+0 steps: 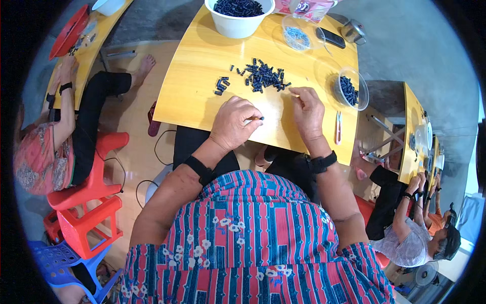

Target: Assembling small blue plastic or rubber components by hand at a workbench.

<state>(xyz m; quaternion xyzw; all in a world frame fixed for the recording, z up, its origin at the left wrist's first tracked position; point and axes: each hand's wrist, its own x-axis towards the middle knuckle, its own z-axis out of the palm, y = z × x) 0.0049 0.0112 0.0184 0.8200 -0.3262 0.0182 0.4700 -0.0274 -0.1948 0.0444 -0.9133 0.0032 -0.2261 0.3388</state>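
My left hand (pixel 234 120) is closed over the near edge of the yellow table. Between its thumb and fingers pokes the end of a small dark cylindrical part (pixel 261 118). To the right, my right hand (pixel 308 110) has its thumb and fingertips pressed together beside the pile; whatever they hold, if anything, is too small to make out. Just beyond both hands lies a loose heap of small dark cylindrical parts (pixel 266 76). A smaller cluster of the same parts (pixel 221 85) sits to the left of the heap.
Near the table's (pixel 187 66) right edge are a clear tub of dark parts (pixel 349 88) and small snips (pixel 337 127). Farther back stand a white bowl of dark parts (pixel 237 25), a clear container of blue pieces (pixel 296 38), a black phone (pixel 331 38) and a metal cup (pixel 353 31). People work at tables on both sides.
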